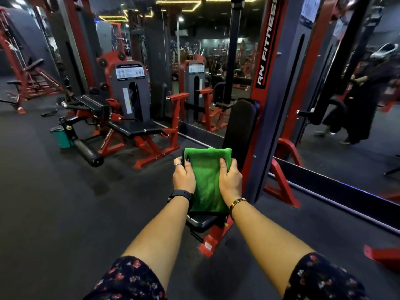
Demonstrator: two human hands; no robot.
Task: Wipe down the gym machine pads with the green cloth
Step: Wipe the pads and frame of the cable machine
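A folded green cloth point(206, 180) hangs between both hands in the middle of the head view. My left hand point(183, 174) grips its left edge, and my right hand point(230, 177) grips its right edge with the thumb over the front. Directly below the cloth sits a black seat pad point(202, 221) on a red frame. Behind the cloth stands the machine's upright black back pad point(242, 128). The cloth is held in the air and hides part of the seat.
A red upright marked RN FITNESS point(267, 50) rises right of the back pad, with a wall mirror point(350, 105) beyond. Left stands another red machine with a black seat point(138, 128) and a roller pad point(87, 153). A teal bin point(61, 137) sits on the dark floor.
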